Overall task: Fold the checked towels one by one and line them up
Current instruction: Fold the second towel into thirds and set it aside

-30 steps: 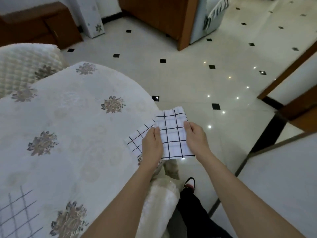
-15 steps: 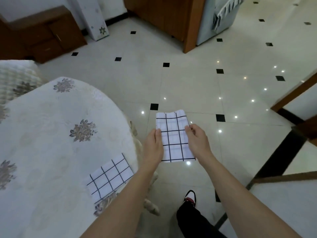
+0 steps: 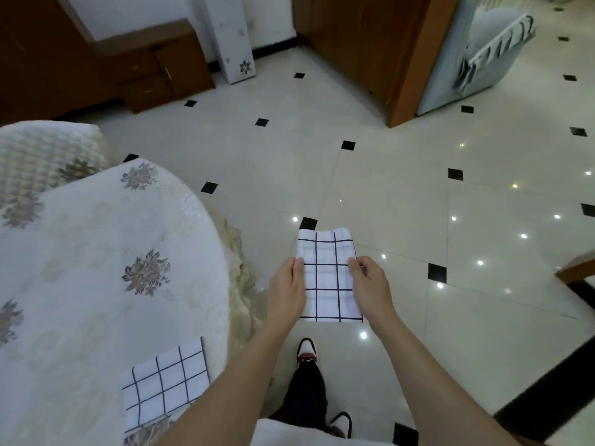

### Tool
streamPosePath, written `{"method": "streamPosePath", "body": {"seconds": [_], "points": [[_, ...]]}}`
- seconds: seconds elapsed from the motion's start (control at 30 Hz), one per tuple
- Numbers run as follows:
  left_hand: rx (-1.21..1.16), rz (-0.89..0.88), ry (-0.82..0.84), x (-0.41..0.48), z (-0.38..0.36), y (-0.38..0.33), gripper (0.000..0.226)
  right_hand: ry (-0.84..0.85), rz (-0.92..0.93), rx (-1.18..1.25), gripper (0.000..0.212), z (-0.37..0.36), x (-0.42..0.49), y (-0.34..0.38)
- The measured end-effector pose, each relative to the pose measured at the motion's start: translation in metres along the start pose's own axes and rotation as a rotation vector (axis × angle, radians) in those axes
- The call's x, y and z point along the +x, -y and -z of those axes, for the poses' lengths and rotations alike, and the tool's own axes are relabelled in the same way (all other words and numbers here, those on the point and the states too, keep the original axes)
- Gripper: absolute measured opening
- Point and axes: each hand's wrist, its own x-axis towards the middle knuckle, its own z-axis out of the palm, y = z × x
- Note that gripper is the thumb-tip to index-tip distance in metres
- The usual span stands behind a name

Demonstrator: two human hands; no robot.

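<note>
While it is held out over the tiled floor [image 3: 402, 194], the folded checked towel [image 3: 326, 278] forms a narrow upright rectangle, white with thin dark grid lines. Its far edge curls up slightly and its near edge is straight. The left hand [image 3: 286, 291] grips the towel's left edge, thumb on top and fingers curled beneath. The right hand [image 3: 370, 284] pinches the right edge the same way. A second checked towel [image 3: 164, 378], also folded, lies flat near the edge of the round table [image 3: 96, 252], which is covered by a pale flowered cloth, well apart from the one in the hands. A shoe [image 3: 306, 350] shows on the floor below the held towel.
</note>
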Motion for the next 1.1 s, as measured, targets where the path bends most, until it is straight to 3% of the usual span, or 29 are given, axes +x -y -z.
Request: {"method": "streamPosePath", "body": {"seconds": [0.4,0.63,0.8,1.1], "points": [[-0.072,0.066,-0.123,0.175,0.024,0.008,0.038,0.137,0.055,-0.132,0.033,-0.079,0.157,0.077],[-0.166,0.17,-0.317,0.244,0.087,0.013,0.039,0.29,0.144,-0.223,0.031,-0.165,0.219,0.148],[-0.221,0.306,-0.534,0.252,0.138,0.049,0.041,0.496,0.218,-0.293,0.03,-0.244,0.227,0.178],[-0.28,0.582,-1.025,0.195,0.204,0.111,0.038,1.02,0.455,-0.543,0.032,-0.388,0.183,0.192]]}}
